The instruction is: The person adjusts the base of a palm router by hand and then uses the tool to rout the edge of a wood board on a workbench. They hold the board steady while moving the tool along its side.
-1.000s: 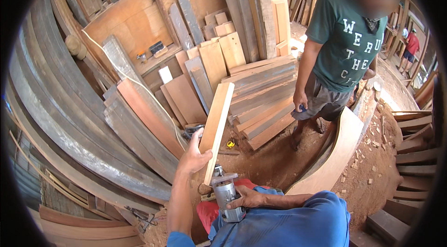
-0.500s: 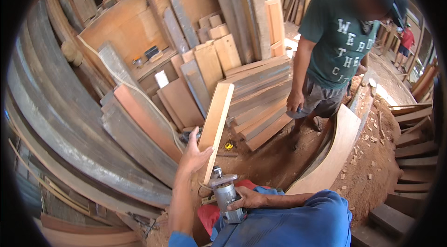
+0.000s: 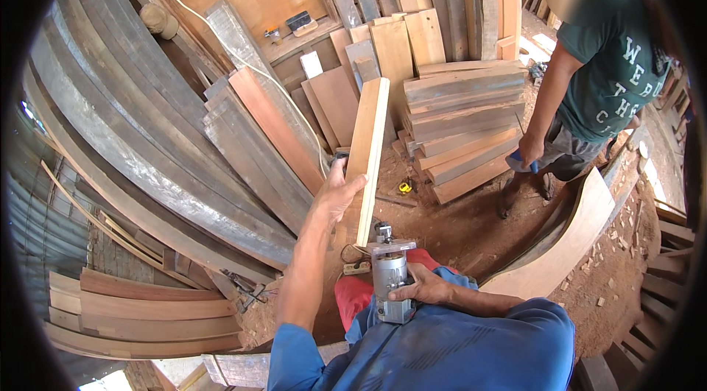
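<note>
My left hand (image 3: pixel 340 194) grips a pale wooden board (image 3: pixel 370 129) by its lower part, fingers wrapped round its left edge. The board stands tilted up and away from me, with its narrow lighter edge facing right. Against my lap, my right hand (image 3: pixel 423 286) is closed round the grey metal body of a trim router (image 3: pixel 390 277). The router's flat base and collet end point upward, close below the board's bottom end. Whether they touch I cannot tell. Part of my right hand's grip is hidden behind the router.
A co-worker in a green shirt (image 3: pixel 611 67) stands at right, holding a blue-handled tool (image 3: pixel 524 163). Stacked boards (image 3: pixel 468 133), a yellow tape measure (image 3: pixel 405 187) and a power strip (image 3: pixel 357 268) lie ahead. Curved timbers (image 3: pixel 147 148) fill the left; a curved plank (image 3: pixel 552 244) lies right.
My view has shifted left and down, so the scene sits further right. Both hands keep hold of the board and router. The co-worker's head and upper body have turned somewhat.
</note>
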`<state>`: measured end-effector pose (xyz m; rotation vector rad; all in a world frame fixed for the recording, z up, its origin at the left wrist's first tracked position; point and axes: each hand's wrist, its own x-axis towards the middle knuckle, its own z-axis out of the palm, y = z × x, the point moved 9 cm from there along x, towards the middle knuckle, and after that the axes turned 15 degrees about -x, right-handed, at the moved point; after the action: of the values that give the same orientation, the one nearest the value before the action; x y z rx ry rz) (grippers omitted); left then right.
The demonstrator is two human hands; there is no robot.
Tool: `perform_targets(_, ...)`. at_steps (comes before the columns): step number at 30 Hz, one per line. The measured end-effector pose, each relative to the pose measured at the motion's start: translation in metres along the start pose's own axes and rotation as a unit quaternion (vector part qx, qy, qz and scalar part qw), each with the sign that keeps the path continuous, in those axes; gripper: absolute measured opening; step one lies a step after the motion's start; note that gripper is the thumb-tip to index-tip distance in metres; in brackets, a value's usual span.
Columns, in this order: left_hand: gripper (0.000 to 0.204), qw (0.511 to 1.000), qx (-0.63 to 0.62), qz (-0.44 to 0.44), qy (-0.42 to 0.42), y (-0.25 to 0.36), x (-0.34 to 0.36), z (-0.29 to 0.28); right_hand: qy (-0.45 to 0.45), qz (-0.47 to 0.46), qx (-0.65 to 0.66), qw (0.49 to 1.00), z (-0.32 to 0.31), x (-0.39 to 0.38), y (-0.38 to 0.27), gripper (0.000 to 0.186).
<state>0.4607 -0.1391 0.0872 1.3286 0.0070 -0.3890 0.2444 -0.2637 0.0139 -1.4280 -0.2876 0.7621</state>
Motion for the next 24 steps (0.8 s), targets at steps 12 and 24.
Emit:
perform_targets(12,0.078,0.998,-0.001,-0.013,0.055,0.010,0.020,-0.024,-0.007,-0.001,0.015,1.000,-0.001,-0.002,-0.002,0.062)
perform_targets(24,0.081,0.998,0.010,-0.003,0.058,0.025,-0.002,-0.017,-0.010,0.007,0.026,1.000,0.000,-0.005,-0.006,0.057)
